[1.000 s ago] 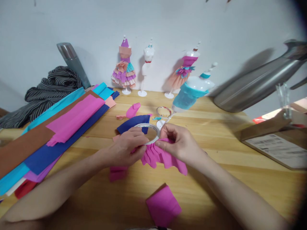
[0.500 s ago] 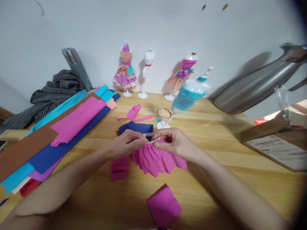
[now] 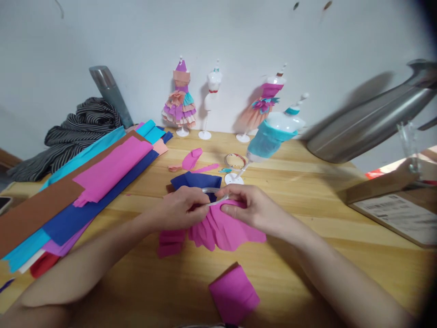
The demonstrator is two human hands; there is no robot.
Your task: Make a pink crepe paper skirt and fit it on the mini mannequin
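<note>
The person's left hand [image 3: 180, 207] and right hand [image 3: 254, 205] meet at the centre of the frame over a gathered pink paper [image 3: 225, 230]. The left fingers are clamped on the near rim of a white ring [image 3: 212, 189], while the right fingers pinch the paper's top edge against it. The paper's pleated lower edge fans out below the hands, over the worktop [image 3: 327, 205].

A dark blue paper [image 3: 196, 181] lies just beyond the ring, and the round base of the turquoise-topped stand [image 3: 271, 136] sits just past the right hand, so there is little room ahead. Wood shows on the right, between the right forearm and a cardboard box [image 3: 372, 180], and in the lower centre around a folded pink piece [image 3: 234, 294]. Paper sheets [image 3: 44, 209] crowd the left side, running out of the frame. Along the top, the worktop's back edge meets the wall [image 3: 136, 36].

The box carries a white label [image 3: 399, 214] with a barcode and lines of print too small to read.
</note>
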